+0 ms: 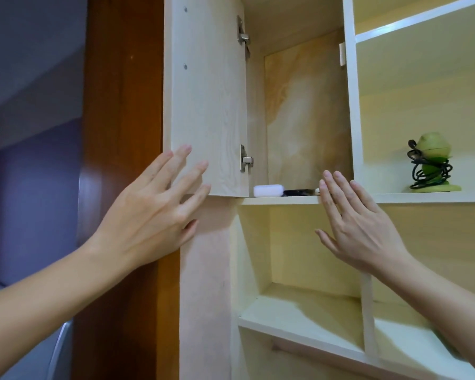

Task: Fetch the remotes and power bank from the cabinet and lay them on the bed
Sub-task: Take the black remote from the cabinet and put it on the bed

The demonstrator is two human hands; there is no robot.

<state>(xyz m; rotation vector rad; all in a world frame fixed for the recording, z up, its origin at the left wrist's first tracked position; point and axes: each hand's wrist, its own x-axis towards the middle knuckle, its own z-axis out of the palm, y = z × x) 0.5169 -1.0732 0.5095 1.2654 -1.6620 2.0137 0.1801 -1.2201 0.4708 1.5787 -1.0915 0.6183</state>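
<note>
The cabinet door stands swung open to the left. On the compartment's shelf lies a white rounded power bank, with a flat black remote just to its right; a further pale object shows only as a tip behind my fingers. My left hand is flat against the door's lower corner, fingers straight. My right hand is raised in front of the shelf edge with straight fingers, its tips near the black remote, holding nothing.
A green gadget wrapped in black cable stands on the open shelf to the right. Below are open cubbies with a vertical divider. A brown wooden door frame runs along the left of the cabinet.
</note>
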